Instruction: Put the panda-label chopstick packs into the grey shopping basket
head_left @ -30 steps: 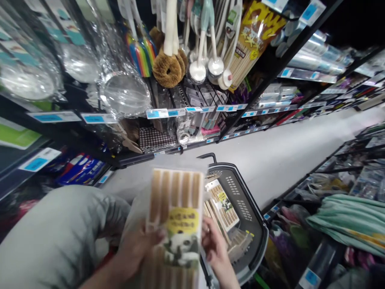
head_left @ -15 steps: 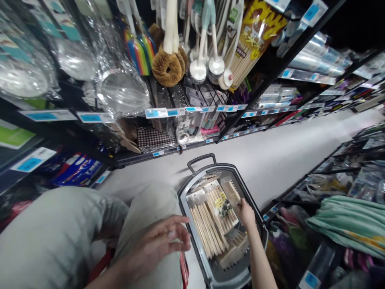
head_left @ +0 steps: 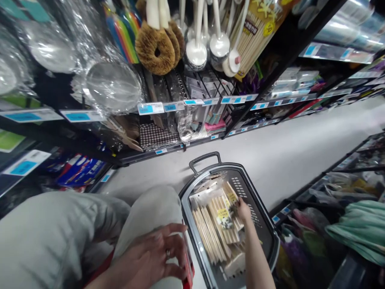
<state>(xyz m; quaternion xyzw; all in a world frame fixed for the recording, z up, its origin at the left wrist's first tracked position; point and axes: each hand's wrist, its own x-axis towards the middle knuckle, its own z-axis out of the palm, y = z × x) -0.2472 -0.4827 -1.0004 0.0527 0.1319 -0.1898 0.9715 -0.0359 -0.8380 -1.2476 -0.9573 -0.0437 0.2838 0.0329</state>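
Observation:
Inside the grey basket [head_left: 262,208] on the floor lie several clear packs of pale wooden sticks [head_left: 207,233], one bearing a yellow label and a dark picture. My right hand [head_left: 243,209] reaches in at the right side, its fingers closed on the edge of another pack of wooden sticks [head_left: 231,193]; the fingertips are partly hidden. My left hand [head_left: 155,255] hovers over my knee, left of the basket, fingers bent but apart and holding nothing that I can see. Close by its fingertips is a red edge [head_left: 188,267] of something mostly hidden.
Ahead stands a shelf with hanging strainers [head_left: 112,86], brown round brushes [head_left: 156,50], white ladles [head_left: 196,52] and a pack of skewers [head_left: 255,30]. Price tags line the shelf edge [head_left: 150,108]. A green cloth [head_left: 361,230] hangs from the right-hand shelf. The basket handle [head_left: 204,158] stands up.
The pack in my right hand has shifted left against the others, exposing more of the basket's slotted right wall. My left hand has turned and dropped lower. The view has tilted slightly.

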